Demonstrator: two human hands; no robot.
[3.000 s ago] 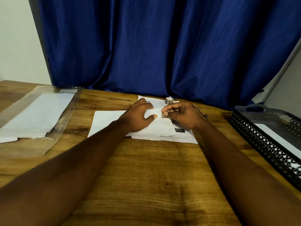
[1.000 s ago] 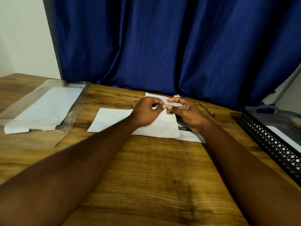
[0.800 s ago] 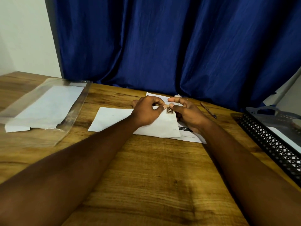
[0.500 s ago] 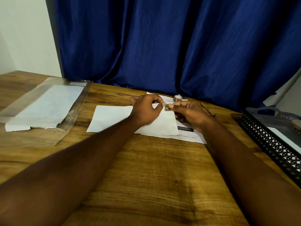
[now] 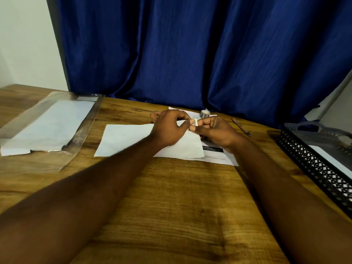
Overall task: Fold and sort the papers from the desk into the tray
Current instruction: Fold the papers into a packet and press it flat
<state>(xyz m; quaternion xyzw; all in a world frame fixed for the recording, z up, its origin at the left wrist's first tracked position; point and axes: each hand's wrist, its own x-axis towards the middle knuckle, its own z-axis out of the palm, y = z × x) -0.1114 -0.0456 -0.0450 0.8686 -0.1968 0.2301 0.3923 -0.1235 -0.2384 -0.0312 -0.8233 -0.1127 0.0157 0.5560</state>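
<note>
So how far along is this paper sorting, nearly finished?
Early days, it seems. Done: one white sheet lies in the black tray. In hand: the left hand and right hand pinch a small white strip over the white paper. Left: that paper, the printed sheet under it, and a plain sheet in the clear sleeve all lie on the desk.

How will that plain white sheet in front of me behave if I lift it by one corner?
The white sheet looks thin and lies flat, so it would probably droop and feel light. On the smooth wooden desk it likely slides easily, perhaps dragging the printed sheet beneath it.
</note>
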